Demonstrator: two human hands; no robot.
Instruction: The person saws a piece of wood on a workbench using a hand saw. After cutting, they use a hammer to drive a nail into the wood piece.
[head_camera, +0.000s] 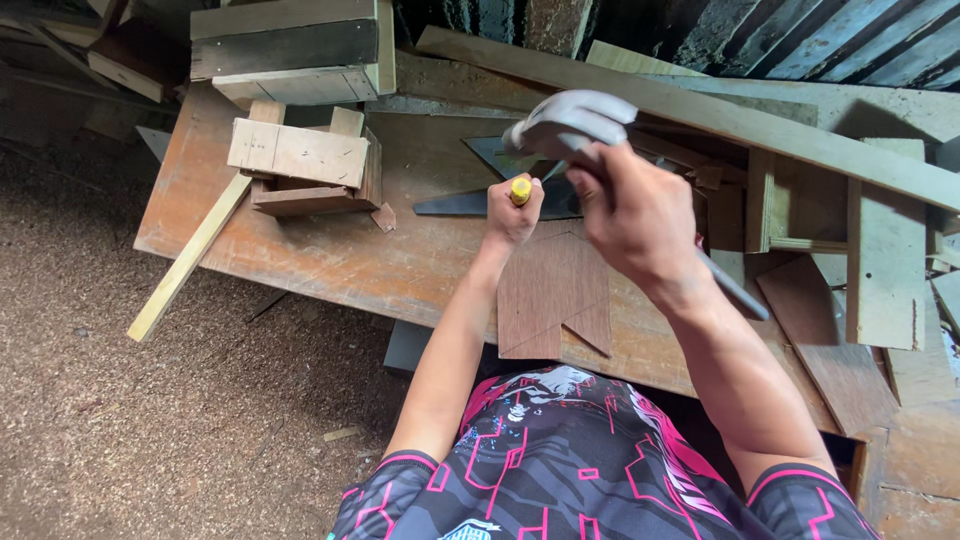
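No packages, labels, signs or screens showed anywhere in view; only bare wood offcuts, planks and sawdust floor, none printed or marked.

A box frame (305, 160) of pale boards sits on the worn tabletop (330, 255), with a long strip (190, 258) leaning off the edge beside it. Behind, a stacked block (290, 48); to the right, loose planks (885, 255) lie crisscrossed. Sawdust floor (150, 420) below.
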